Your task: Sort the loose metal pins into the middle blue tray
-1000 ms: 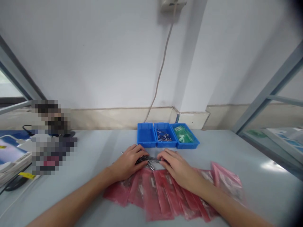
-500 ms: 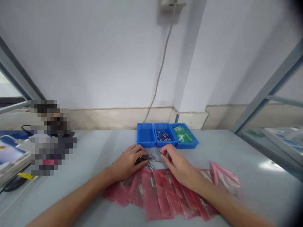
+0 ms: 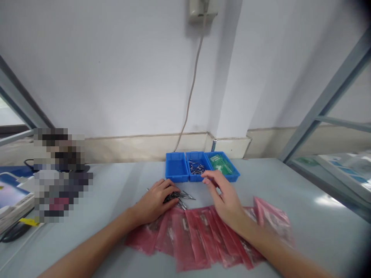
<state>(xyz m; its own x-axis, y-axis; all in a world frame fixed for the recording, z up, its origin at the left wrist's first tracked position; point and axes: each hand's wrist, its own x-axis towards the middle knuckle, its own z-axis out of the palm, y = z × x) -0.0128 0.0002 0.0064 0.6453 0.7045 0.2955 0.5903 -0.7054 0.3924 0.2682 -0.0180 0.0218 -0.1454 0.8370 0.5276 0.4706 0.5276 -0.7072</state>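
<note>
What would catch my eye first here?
A fan of pink bags lies on the grey table near the person. Beyond it, the left hand rests on a heap of metal pins, and the right hand reaches toward three blue bins by the wall.

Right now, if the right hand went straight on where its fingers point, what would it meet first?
The right hand would likely meet the middle blue bin at its near rim, though depth is unclear.

Blue bins (image 3: 176, 170), pink bags (image 3: 199, 235), grey metal pins (image 3: 178, 196).
</note>
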